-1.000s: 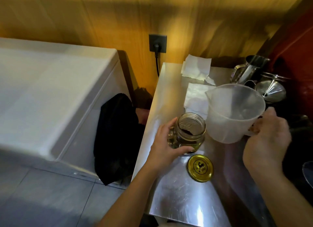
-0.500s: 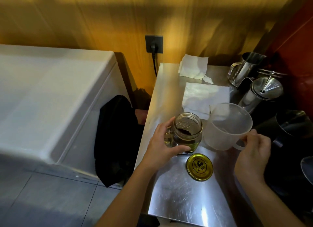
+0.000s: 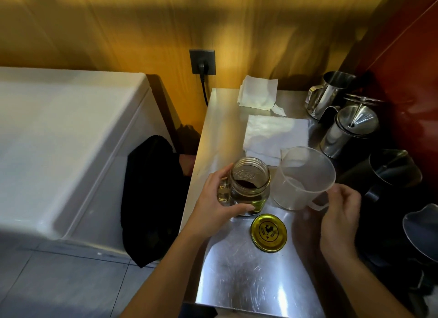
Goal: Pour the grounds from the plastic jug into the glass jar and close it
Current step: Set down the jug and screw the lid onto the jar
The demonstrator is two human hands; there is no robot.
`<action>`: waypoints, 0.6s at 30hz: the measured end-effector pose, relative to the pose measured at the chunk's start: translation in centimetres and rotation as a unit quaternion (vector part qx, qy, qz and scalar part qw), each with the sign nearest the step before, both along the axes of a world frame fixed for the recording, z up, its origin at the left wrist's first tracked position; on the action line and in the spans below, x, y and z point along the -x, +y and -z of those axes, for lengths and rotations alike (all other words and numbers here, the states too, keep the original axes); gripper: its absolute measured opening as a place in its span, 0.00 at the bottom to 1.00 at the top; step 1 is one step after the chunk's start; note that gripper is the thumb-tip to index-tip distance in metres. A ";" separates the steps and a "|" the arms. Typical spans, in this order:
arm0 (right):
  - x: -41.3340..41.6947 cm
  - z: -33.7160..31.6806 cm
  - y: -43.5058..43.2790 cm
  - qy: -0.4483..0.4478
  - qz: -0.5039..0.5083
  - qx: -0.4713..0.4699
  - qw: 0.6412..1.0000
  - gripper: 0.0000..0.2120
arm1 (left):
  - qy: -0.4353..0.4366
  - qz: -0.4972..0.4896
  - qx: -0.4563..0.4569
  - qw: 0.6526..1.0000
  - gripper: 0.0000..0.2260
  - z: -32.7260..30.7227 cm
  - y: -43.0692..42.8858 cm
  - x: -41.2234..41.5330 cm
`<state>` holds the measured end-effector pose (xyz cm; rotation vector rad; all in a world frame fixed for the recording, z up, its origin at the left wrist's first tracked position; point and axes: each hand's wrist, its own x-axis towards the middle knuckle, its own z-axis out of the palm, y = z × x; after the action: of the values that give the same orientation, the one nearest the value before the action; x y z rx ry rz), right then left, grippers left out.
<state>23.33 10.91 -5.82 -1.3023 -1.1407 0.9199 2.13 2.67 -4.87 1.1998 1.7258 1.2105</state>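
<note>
While our left hand (image 3: 214, 196) wraps its fingers around the glass jar (image 3: 250, 185), gripping it upright near the left edge of the steel table (image 3: 239, 284), we keep the mouth open and facing up, dark grounds (image 3: 245, 184) lying inside. Just to its right stands the plastic jug (image 3: 304, 177), upright and looking empty, spout toward the far edge, handle toward us; our right hand (image 3: 341, 213) sits at that handle with fingers curled loosely, and we cannot tell whether they grip it. Our gold lid (image 3: 269, 233) lies flat in front of the jar, with bare steel beyond it to the near edge. White napkins (image 3: 276, 135) cover the far middle; metal pitchers (image 3: 331, 92) crowd the right edge
</note>
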 end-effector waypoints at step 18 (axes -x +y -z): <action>0.4 0.1 -5.2 -0.393 -0.320 -0.098 0.856 0.32 | -0.003 0.024 0.021 0.999 0.39 -0.5 0.6 0.3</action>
<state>22.92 5.73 -5.96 -1.1544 -2.3489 0.6881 1.81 3.26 -4.42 1.2050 1.7000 1.1420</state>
